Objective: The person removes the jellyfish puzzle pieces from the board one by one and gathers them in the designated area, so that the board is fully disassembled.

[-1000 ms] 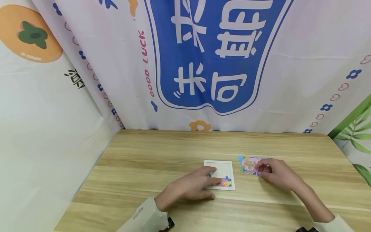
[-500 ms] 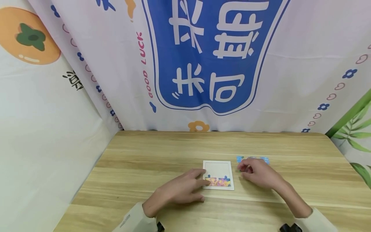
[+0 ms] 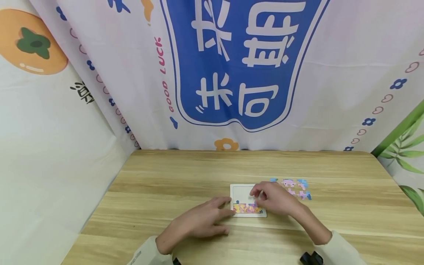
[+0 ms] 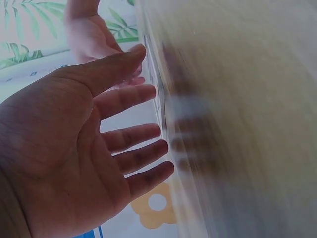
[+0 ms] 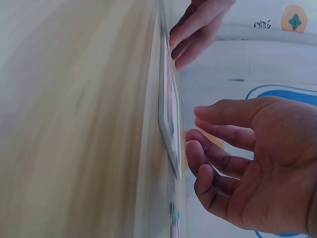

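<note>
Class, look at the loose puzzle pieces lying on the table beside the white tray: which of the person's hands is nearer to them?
Right. The right hand hovers over the tray, just left of the loose pieces. The left hand rests at the tray's left edge, farther away.

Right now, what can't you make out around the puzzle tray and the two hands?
- Head view: whether the right hand holds a piece; its own fingers hide that over the puzzle tray.
- Head view: loose pieces too small to read.
- Left wrist view: table motion-blurred, behind the left hand.
</note>
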Demonstrator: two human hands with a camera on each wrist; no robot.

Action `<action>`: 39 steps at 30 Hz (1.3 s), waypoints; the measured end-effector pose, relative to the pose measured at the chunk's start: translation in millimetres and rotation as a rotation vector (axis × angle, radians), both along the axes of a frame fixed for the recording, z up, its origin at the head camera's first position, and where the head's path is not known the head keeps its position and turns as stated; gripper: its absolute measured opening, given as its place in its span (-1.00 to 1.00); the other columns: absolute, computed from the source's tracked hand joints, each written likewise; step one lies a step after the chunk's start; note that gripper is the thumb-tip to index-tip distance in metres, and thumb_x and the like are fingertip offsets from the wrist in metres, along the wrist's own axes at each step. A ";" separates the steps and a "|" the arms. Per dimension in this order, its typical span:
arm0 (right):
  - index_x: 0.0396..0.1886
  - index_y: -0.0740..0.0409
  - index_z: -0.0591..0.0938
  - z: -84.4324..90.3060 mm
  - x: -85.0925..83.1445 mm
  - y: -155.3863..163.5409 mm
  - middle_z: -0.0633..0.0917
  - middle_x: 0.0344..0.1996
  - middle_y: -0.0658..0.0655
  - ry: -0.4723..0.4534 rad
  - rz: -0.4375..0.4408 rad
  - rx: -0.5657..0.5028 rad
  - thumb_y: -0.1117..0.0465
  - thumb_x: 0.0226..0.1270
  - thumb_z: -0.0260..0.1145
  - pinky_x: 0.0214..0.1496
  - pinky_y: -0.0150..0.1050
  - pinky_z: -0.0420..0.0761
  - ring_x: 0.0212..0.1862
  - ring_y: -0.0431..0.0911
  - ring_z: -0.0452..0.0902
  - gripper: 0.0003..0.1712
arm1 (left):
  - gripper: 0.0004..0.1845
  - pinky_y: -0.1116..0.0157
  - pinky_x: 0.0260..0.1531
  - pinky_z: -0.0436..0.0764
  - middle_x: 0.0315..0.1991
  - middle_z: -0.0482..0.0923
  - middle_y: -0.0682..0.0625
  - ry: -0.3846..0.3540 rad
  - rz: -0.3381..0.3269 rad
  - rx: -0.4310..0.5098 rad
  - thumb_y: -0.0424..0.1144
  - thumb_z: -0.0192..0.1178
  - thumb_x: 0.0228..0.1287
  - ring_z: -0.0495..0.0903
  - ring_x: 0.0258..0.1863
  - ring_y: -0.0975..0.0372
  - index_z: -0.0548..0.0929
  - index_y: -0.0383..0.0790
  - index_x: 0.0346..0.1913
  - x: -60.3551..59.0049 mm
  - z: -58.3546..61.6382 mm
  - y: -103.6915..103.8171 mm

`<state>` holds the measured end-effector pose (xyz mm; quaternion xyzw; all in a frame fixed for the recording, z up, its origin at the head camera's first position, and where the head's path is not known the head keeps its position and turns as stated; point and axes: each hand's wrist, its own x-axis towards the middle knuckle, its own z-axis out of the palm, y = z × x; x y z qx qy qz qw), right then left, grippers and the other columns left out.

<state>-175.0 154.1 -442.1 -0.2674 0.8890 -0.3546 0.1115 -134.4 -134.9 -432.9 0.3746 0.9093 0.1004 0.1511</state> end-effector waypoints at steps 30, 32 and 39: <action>-0.06 0.19 0.77 -10.5 2.5 -44.4 0.73 -0.27 0.03 -0.047 0.076 -0.021 0.52 0.25 0.49 -0.22 -0.39 0.62 -0.31 -0.25 0.54 -0.69 | -0.49 0.09 0.56 0.46 0.66 0.30 -0.04 -0.067 0.005 0.057 0.05 0.39 0.48 0.32 0.63 0.10 0.68 0.11 0.42 -5.2 -0.7 -4.3; -0.05 0.21 0.76 -11.7 3.2 -44.3 0.72 -0.28 0.03 -0.040 0.075 -0.031 0.53 0.25 0.48 -0.22 -0.40 0.64 -0.32 -0.27 0.55 -0.69 | -0.49 0.09 0.56 0.47 0.66 0.30 -0.03 -0.070 0.007 0.058 0.05 0.39 0.48 0.32 0.63 0.09 0.68 0.11 0.42 -5.4 -1.2 -4.2; 0.01 0.25 0.72 -13.4 3.9 -44.7 0.70 -0.27 0.03 -0.046 0.061 -0.038 0.52 0.26 0.48 -0.19 -0.42 0.66 -0.29 -0.29 0.57 -0.67 | -0.50 0.08 0.55 0.48 0.67 0.29 -0.03 -0.074 0.011 0.064 0.05 0.39 0.48 0.32 0.63 0.09 0.68 0.10 0.41 -5.0 -1.6 -4.6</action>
